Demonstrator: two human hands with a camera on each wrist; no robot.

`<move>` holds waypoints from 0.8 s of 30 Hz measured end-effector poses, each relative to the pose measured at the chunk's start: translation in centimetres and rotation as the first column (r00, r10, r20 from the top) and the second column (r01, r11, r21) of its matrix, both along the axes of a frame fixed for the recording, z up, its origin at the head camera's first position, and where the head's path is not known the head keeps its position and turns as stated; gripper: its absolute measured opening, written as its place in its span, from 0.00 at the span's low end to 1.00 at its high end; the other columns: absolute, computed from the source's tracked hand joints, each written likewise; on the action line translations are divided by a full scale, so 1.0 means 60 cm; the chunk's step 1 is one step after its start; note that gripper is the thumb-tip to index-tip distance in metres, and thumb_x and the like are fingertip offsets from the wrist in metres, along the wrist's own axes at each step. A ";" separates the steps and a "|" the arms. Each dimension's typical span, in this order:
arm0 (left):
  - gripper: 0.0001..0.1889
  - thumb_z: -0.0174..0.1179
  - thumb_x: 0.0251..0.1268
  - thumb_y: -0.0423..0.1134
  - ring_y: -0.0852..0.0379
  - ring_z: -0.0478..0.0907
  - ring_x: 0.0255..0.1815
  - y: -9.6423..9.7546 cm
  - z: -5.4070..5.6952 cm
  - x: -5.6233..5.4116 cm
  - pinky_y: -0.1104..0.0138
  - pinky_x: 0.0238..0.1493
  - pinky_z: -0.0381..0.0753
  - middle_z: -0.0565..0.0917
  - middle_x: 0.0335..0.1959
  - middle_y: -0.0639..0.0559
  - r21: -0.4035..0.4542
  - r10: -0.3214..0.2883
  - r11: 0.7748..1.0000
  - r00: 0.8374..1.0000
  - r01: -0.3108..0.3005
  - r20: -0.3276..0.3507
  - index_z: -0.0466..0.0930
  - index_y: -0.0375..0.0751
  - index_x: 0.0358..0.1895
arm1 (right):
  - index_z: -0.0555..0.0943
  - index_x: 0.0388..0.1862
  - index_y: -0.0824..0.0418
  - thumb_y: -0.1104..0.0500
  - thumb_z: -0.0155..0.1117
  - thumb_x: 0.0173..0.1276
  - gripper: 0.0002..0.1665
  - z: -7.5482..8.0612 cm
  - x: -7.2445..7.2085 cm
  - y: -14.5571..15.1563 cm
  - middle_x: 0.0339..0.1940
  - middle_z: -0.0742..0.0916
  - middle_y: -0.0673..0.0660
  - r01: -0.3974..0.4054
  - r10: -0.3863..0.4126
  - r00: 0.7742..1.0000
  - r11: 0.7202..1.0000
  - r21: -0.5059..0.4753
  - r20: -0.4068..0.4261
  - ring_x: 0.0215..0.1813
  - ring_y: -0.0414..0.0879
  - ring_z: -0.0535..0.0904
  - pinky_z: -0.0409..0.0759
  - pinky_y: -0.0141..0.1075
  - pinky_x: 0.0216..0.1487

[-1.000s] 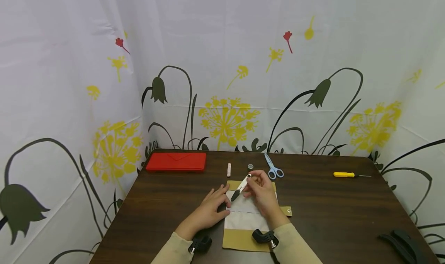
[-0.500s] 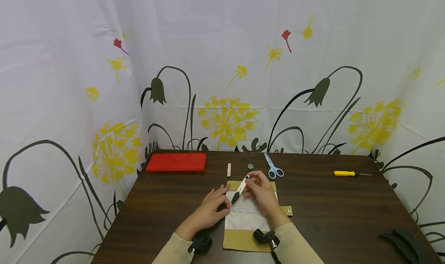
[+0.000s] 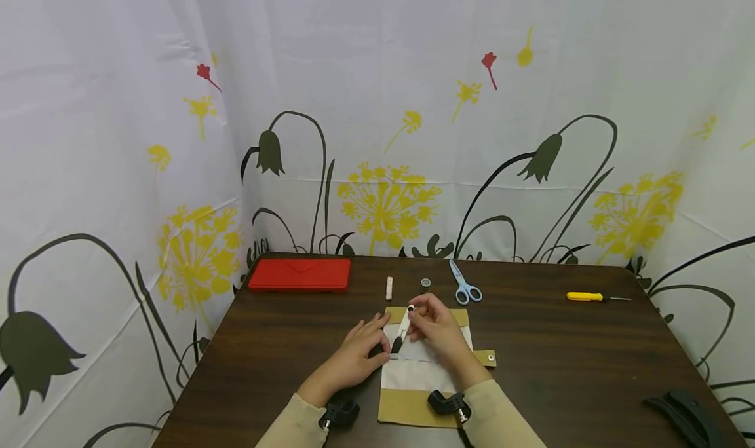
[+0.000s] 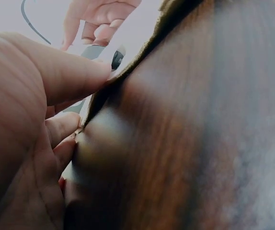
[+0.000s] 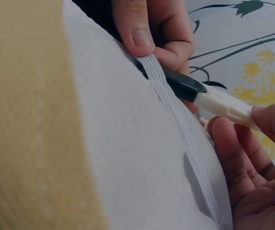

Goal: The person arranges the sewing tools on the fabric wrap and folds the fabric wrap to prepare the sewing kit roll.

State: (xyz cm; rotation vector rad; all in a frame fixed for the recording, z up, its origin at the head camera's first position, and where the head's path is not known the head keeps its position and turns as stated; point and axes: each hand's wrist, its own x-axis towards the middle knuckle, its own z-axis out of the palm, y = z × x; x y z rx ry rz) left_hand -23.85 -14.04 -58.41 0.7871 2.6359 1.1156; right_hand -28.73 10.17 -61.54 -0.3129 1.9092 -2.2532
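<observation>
Where the right hand [image 3: 441, 335] pinches its end, the black-and-white tool [image 5: 226, 106] (likely light, stiff) seems best held; left hand [image 3: 356, 354] pinches the cloth case [image 3: 408, 405] at its elastic band [image 5: 175, 108].

Light-blue scissors [image 3: 463, 285] block the way beyond the fabric case [image 3: 407, 405], but to its right the surface [image 3: 560, 363] leaves room to pass toward the yellow-handled screwdriver [image 3: 592, 297]

From above, the head camera looks forward; close wrist views, left blurry, apparently share the cloth [image 3: 407, 374].

White curtain [image 3: 354, 55] — yellow flower prints [image 3: 389, 202], drooping green bellflowers [image 3: 270, 152], dark wood-grain table [image 3: 560, 363]
</observation>
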 end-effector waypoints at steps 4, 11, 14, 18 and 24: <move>0.06 0.65 0.80 0.40 0.36 0.53 0.91 0.001 0.000 -0.002 0.30 0.87 0.44 0.64 0.88 0.39 -0.007 0.002 1.000 1.000 -0.002 -0.009 0.79 0.56 0.40 | 0.76 0.68 0.69 0.65 0.66 0.81 0.21 0.002 -0.001 0.000 0.38 0.87 0.56 -0.014 0.014 1.000 0.998 0.059 -0.008 0.34 0.43 0.87 0.89 0.33 0.34; 0.06 0.66 0.79 0.40 0.36 0.54 0.91 -0.001 -0.001 -0.004 0.30 0.86 0.45 0.63 0.88 0.40 0.004 0.004 1.000 1.000 -0.004 0.003 0.79 0.54 0.42 | 0.82 0.70 0.61 0.62 0.67 0.81 0.21 0.004 0.002 0.000 0.45 0.88 0.64 -0.039 0.047 0.998 0.979 0.202 -0.036 0.38 0.44 0.87 0.89 0.33 0.38; 0.04 0.66 0.79 0.40 0.36 0.53 0.91 -0.002 -0.002 -0.005 0.30 0.86 0.44 0.64 0.88 0.40 0.011 0.000 1.000 1.000 0.000 0.008 0.80 0.52 0.43 | 0.84 0.66 0.59 0.61 0.68 0.81 0.18 0.002 0.005 -0.001 0.44 0.89 0.63 -0.039 0.055 0.997 0.968 0.248 -0.057 0.38 0.45 0.86 0.88 0.33 0.38; 0.04 0.66 0.79 0.40 0.36 0.53 0.91 -0.002 -0.002 -0.005 0.30 0.86 0.44 0.64 0.88 0.40 0.013 -0.003 1.000 1.000 0.002 0.015 0.80 0.52 0.44 | 0.86 0.62 0.58 0.60 0.69 0.80 0.15 0.000 0.006 -0.003 0.40 0.90 0.59 -0.044 0.079 0.992 0.943 0.329 -0.095 0.36 0.43 0.85 0.86 0.31 0.38; 0.05 0.66 0.79 0.40 0.36 0.53 0.92 -0.003 -0.002 -0.005 0.30 0.87 0.43 0.64 0.88 0.41 0.027 0.007 1.000 1.000 -0.008 0.026 0.79 0.53 0.43 | 0.87 0.59 0.56 0.58 0.72 0.78 0.13 0.002 0.007 -0.006 0.39 0.91 0.54 -0.039 0.095 0.988 0.916 0.400 -0.120 0.36 0.41 0.84 0.83 0.30 0.37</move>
